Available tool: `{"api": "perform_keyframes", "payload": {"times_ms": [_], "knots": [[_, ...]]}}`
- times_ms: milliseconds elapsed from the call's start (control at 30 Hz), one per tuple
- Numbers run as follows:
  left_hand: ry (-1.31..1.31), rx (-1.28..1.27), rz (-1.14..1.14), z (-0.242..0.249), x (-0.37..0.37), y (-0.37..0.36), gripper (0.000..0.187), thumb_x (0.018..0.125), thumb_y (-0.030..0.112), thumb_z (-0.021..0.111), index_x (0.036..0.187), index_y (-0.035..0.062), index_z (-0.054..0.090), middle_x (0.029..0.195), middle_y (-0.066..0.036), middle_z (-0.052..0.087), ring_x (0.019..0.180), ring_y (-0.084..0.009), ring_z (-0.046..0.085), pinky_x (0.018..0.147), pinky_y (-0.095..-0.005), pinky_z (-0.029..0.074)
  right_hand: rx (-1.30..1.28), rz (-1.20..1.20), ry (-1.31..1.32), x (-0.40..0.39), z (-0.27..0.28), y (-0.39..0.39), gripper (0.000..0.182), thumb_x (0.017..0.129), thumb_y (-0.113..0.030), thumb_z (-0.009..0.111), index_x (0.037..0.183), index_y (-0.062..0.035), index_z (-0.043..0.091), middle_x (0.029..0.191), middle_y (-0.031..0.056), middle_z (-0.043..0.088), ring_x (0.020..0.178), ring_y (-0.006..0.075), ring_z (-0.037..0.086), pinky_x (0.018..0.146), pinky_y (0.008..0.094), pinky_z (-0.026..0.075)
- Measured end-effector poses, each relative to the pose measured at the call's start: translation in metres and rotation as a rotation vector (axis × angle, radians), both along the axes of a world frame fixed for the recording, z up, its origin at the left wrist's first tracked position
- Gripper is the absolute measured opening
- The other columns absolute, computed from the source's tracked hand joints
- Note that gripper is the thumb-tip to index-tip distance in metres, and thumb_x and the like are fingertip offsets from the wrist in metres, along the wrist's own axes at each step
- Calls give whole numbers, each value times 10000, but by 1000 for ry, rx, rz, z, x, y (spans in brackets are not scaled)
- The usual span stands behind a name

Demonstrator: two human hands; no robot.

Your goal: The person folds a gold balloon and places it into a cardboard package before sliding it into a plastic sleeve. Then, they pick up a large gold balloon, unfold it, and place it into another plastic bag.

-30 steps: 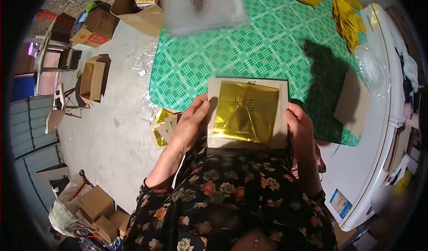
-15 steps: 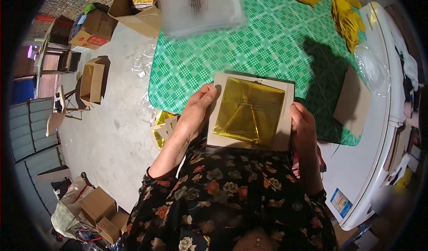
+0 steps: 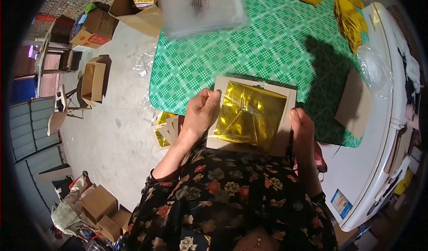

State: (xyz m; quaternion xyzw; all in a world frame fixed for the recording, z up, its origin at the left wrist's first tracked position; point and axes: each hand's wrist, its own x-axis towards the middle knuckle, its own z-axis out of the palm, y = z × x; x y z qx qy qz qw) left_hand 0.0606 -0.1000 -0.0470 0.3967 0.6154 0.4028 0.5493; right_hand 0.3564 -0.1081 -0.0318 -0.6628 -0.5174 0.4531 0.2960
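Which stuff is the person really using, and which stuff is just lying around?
In use:
- beige card
- folded gold foil on the card
- left hand and right hand holding the card's sides

Lying about:
- loose gold foil
- clear plastic bags
- cardboard boxes on the floor

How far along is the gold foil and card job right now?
Done, it seems: finished foil cards stacked beside the table. In hand: left hand and right hand hold a card with folded gold foil on it. Left: loose gold foil on the green tablecloth.

The hands' fingers behind the card (image 3: 285, 137) are hidden; the plastic stack (image 3: 200, 6) is blurred.
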Motion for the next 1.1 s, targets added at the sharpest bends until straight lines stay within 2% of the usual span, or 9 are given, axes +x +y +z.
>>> {"api": "perform_keyframes", "payload": {"times_ms": [267,433,600,733,800,900,933,1033,1100], "knots": [[93,63,-30,7,5,-6,366,1096,340,551,823,96,529,713,88,417,671,-46,354,588,-245,295,78,-2,9,-2,-5,-6,329,1071,-235,505,828,-13,488,701,66,412,682,148,404,631,360,402],[-351,98,85,-16,9,-8,201,1101,200,534,1002,28,562,905,31,561,799,-47,462,703,-230,420,88,7,-3,0,-5,-4,298,1070,-202,501,836,-19,474,717,58,379,693,143,385,632,353,392],[-536,41,11,2,14,-4,226,1105,137,493,1286,7,524,1170,-55,652,1017,-86,589,890,-246,489,83,-125,178,-10,3,7,232,1051,-193,518,1017,11,621,841,70,582,795,143,528,741,329,461],[-445,-11,-45,-14,7,-3,283,1105,229,509,1308,32,521,1168,-39,646,1011,-103,591,905,-253,486,70,-174,248,-6,6,26,289,1039,-203,533,1163,23,664,970,85,686,879,159,614,822,323,495],[-414,-118,-57,-17,1,-1,322,1102,286,518,1320,49,519,1178,-33,643,1019,-113,594,920,-255,484,62,-165,198,-5,6,31,285,1040,-211,541,1140,26,664,945,83,676,862,151,601,811,325,491],[-328,-38,61,21,27,11,301,1116,293,478,1209,19,557,1096,-23,616,992,-108,580,918,-244,473,48,-132,97,-6,6,33,278,1041,-220,555,1095,31,661,912,79,667,842,138,581,792,325,482],[-388,-7,96,13,30,14,261,1108,272,507,1158,26,578,1004,8,604,871,-69,556,775,-215,459,42,-119,60,-7,6,33,277,1041,-222,560,1079,32,660,901,78,664,836,132,574,786,325,479],[-309,-80,-109,10,11,24,280,1091,314,556,1099,43,625,848,58,583,762,-25,499,668,-219,415,53,-89,100,-5,-1,33,273,1036,-230,578,1004,32,648,819,63,632,778,126,545,728,321,467],[-272,-92,-85,14,13,25,270,1083,296,579,1034,34,623,778,67,567,658,-29,463,570,-223,371,34,-117,109,-7,3,35,272,1034,-228,581,964,30,634,774,54,603,738,123,518,687,322,454]]}}
